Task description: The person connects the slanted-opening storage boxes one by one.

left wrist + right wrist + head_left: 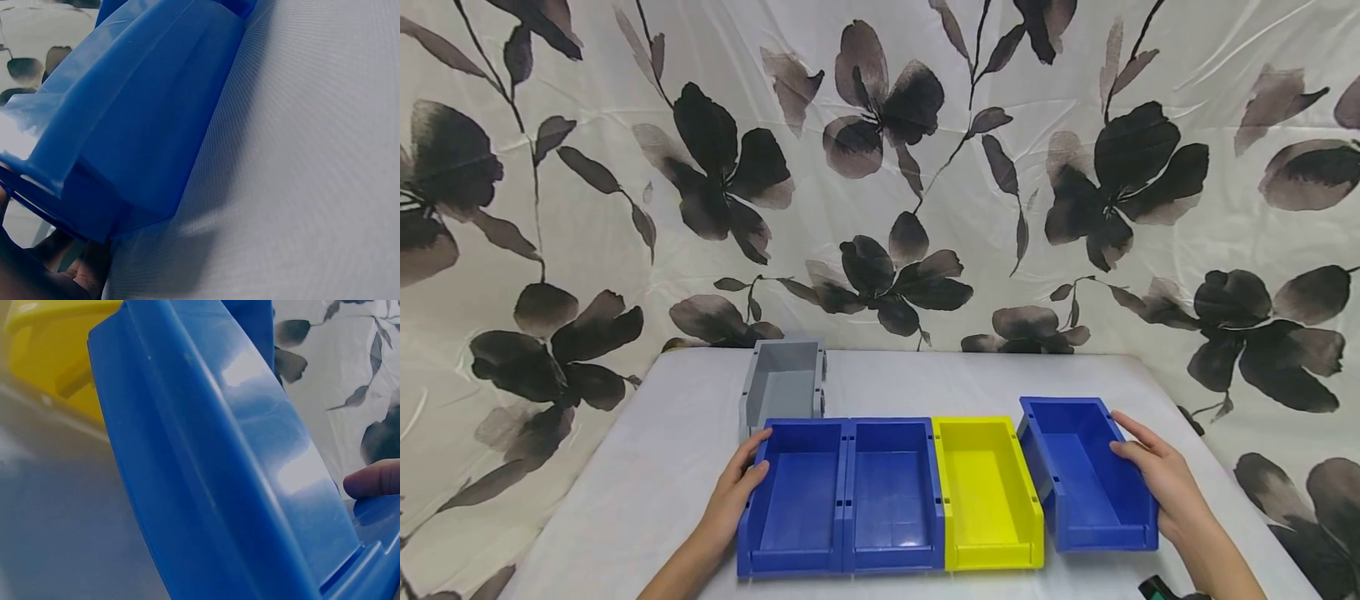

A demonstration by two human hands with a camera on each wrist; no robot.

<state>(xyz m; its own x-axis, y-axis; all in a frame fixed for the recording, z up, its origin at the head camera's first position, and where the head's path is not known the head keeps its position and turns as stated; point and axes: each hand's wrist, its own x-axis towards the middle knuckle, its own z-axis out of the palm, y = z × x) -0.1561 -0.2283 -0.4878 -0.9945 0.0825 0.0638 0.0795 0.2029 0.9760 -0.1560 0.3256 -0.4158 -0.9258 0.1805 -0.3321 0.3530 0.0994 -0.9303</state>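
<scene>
Two blue plastic storage bins, a left one (797, 500) and a middle one (892, 492), stand side by side with a yellow bin (988, 487) against the middle one's right wall. My left hand (726, 500) grips the outer side wall of the left blue bin, fingers at its top edge. A third blue bin (1093, 475) sits right of the yellow one, turned slightly, with a gap that widens toward the front. My right hand (1168, 479) holds its right wall, and the thumb (375, 479) shows at the edge in the right wrist view. All four bins look empty inside.
Behind the left blue bin stands a grey bin (784, 383). A white cloth (925, 375) covers the table, and a floral curtain (880, 167) hangs behind it. A small black and green object (1157, 587) shows by the right wrist at the front.
</scene>
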